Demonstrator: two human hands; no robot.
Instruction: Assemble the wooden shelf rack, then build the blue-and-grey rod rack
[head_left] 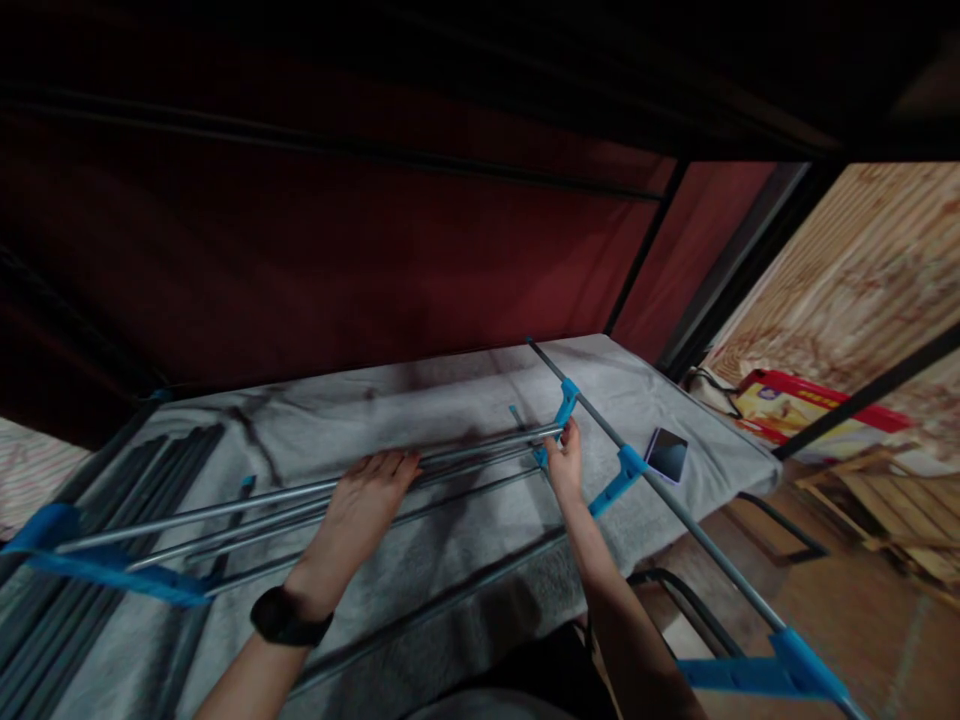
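Note:
My left hand [373, 490], with a black watch [281, 615] on its wrist, lies back upward over the thin metal tubes [277, 497], its fingers curled over the far one. Around that tube's right end, my right hand [565, 462] is closed, beside a blue plastic connector [568, 400] on a long grey rod [600, 418]. Another blue connector [631, 468] sits farther down this rod. At the left, the tubes meet a blue plastic bracket [112, 568]. My left fingertips are partly hidden.
Several dark grey tubes [142, 500] lie side by side at the left. The pale cloth [450, 390] covers the surface underneath. A phone [667, 456] rests right of the rod. A red and yellow box [810, 408] and a wooden crate [877, 500] stand farther right.

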